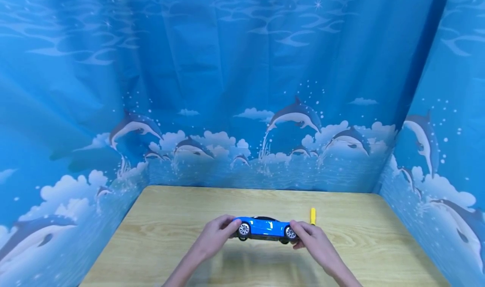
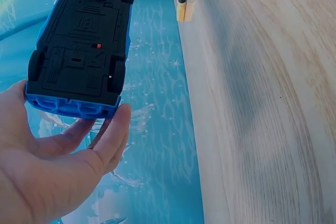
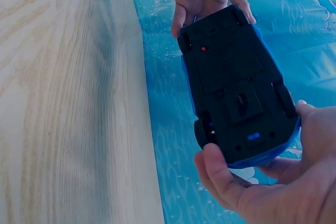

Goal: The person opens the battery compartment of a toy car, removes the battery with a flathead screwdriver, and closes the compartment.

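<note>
A blue toy car (image 1: 265,227) is held level above the table, side-on in the head view. My left hand (image 1: 217,235) grips its left end, thumb beside the wheel. At the other end, my right hand (image 1: 313,241) pinches the car by its wheel and bumper. Both wrist views look up at the black underside (image 2: 79,40), with a small red switch-like part near one wheel. In the right wrist view the right hand (image 3: 278,177) has its fingers around the near end of the car (image 3: 236,87).
A screwdriver with a yellow handle (image 1: 313,216) lies on the wooden table (image 1: 182,203), behind my right hand. Blue curtains (image 1: 227,68) printed with dolphins surround the table at the back and sides.
</note>
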`<action>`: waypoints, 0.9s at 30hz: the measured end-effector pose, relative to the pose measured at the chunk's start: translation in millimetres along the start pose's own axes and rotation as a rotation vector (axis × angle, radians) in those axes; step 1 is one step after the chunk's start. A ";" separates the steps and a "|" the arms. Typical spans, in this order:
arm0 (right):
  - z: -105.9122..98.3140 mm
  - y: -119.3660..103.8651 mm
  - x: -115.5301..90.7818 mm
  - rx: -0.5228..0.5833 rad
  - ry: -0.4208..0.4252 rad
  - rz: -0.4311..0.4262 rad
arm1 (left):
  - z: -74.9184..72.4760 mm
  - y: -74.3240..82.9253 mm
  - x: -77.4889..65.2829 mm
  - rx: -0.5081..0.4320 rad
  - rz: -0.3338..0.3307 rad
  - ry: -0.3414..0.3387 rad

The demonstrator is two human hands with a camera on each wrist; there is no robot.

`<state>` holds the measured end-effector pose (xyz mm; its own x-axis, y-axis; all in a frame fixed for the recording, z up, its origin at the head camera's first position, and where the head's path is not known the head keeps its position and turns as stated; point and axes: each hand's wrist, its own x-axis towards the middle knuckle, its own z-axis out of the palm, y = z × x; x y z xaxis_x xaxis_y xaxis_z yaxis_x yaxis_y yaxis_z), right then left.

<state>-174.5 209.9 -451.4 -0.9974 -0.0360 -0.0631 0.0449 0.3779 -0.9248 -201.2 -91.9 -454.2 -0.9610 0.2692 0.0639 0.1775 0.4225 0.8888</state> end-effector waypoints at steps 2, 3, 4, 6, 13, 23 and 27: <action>0.9 -0.4 -0.8 0.006 0.017 -0.001 | 0.6 0.2 0.5 -0.016 -0.009 -0.004; 1.3 -0.5 -1.1 0.004 0.027 -0.004 | 0.8 0.4 0.7 -0.021 -0.014 -0.004; 1.7 -0.5 -1.4 -0.001 0.036 -0.007 | 0.9 0.6 0.8 -0.025 -0.021 -0.003; 2.4 -0.3 -1.6 -0.010 0.047 -0.016 | 1.1 1.0 0.9 -0.026 -0.034 0.001; 2.6 -0.1 -2.3 -0.048 0.047 0.003 | 1.2 3.9 1.3 -0.028 -0.050 0.013; 2.1 -0.2 -3.3 -0.041 0.021 0.045 | 2.3 2.2 3.3 -0.103 -0.006 -0.033; 1.1 1.2 -3.8 -0.043 0.009 0.047 | 2.1 0.9 4.3 -0.118 0.012 -0.050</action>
<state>-170.7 209.5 -452.6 -0.9948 -0.0088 -0.1019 0.0889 0.4186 -0.9038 -204.7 -88.5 -454.0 -0.9467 0.3173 0.0548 0.1596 0.3147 0.9357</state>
